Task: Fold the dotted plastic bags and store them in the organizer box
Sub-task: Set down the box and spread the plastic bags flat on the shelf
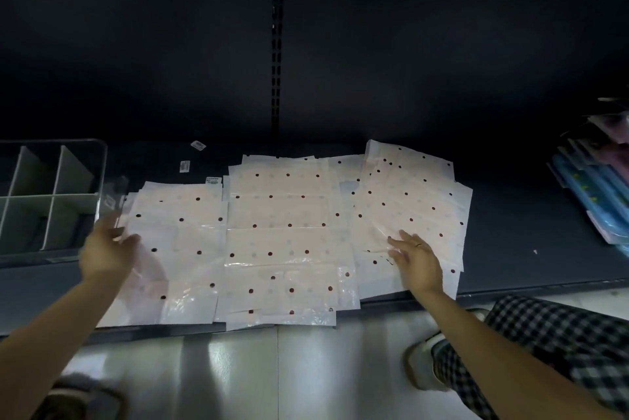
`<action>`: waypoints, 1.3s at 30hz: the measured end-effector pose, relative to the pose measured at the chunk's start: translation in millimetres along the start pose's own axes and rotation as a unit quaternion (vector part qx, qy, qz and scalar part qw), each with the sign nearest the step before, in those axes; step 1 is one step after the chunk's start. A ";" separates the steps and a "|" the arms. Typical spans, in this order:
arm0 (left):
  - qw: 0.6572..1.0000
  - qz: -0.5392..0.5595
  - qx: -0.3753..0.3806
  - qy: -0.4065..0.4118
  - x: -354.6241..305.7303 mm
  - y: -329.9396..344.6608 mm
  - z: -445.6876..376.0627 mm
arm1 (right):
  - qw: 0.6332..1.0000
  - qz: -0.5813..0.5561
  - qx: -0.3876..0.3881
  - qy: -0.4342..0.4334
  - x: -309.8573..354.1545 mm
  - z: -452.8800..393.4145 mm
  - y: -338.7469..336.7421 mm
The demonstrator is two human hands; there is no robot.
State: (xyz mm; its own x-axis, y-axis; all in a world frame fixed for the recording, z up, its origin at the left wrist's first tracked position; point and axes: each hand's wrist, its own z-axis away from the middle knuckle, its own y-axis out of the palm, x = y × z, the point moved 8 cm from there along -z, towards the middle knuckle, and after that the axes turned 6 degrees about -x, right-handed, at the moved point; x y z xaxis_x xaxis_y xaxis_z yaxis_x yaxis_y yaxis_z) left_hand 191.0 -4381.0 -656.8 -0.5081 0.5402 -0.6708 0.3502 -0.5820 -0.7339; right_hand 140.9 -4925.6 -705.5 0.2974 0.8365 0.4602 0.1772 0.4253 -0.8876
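Several white plastic bags with dark dots lie spread flat in three overlapping piles on a dark shelf: a left pile, a middle pile and a right pile. My left hand is blurred at the left edge of the left pile, fingers spread and relaxed, holding nothing that I can make out. My right hand lies with straight fingers on the near part of the right pile. The clear organizer box with white dividers stands at the far left of the shelf.
The dark shelf has a front edge over a pale tiled floor. Small labels lie behind the bags. Blue and pink packaged goods sit at the right. My checked trouser leg and shoe are at lower right.
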 end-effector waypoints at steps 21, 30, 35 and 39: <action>0.970 0.058 0.235 -0.011 -47.8 98.4 99.4 | 0.971 -0.130 0.038 -0.198 150.5 30.1 25.3; 0.973 0.013 0.212 0.093 -52.9 110.5 105.5 | 0.996 0.067 -0.016 0.049 -9.4 -25.2 -18.0; 0.969 -0.031 0.195 0.145 -60.9 114.1 112.9 | 0.994 0.021 -0.073 0.077 -5.7 -27.4 -32.2; 0.964 -0.030 0.156 0.212 -75.3 102.1 121.6 | 0.996 0.023 -0.061 0.059 1.2 -28.7 -38.2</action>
State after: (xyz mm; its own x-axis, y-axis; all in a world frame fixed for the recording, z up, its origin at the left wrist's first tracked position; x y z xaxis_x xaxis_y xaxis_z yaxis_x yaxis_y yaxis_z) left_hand 169.3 -4555.0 -668.3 -0.1288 0.7396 -0.6606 0.0424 -0.6614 -0.7488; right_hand 161.4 -4950.8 -670.3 0.4149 0.8043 0.4253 0.2724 0.3362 -0.9015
